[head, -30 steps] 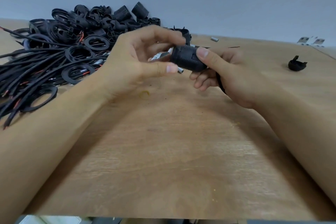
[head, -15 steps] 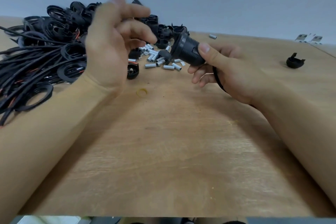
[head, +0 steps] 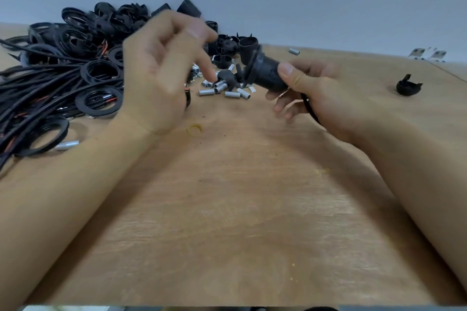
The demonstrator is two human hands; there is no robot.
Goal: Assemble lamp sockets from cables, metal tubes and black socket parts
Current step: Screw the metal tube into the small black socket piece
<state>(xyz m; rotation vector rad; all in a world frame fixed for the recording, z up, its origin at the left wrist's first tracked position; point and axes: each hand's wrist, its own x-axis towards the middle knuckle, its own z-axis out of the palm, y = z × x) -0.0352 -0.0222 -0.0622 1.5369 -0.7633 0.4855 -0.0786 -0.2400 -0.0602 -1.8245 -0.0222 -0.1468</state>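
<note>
A: Right hand point(head: 321, 93)?
B: Gripping the socket point(head: 265, 72), thumb on top, fingers curled beneath; cable point(head: 309, 108) trailing back under the palm. Held above the table point(head: 240, 209), just right of the tubes point(head: 225, 89).

A: Left hand point(head: 161, 73)?
B: Off the socket now. A second ago pinching at its end, next to a tube; since then lifted away, now blurred and hovering left of the tubes, over the edge of the black parts pile point(head: 101, 33). Fingers loosely bent, index pointing down toward the tubes. Nothing visibly held, though blur leaves that unsure.

A: Meaning?
B: Probably done with that joint and reaching for the next piece, likely a tube or a black part from the heap. Socket apparently already on its cable, so well along for this unit.

A: Elsewhere?
B: Cables and rings point(head: 97, 100) far left of the tubes; one loose black cap point(head: 408, 86) well right; a stray tube point(head: 294, 52) behind.
</note>
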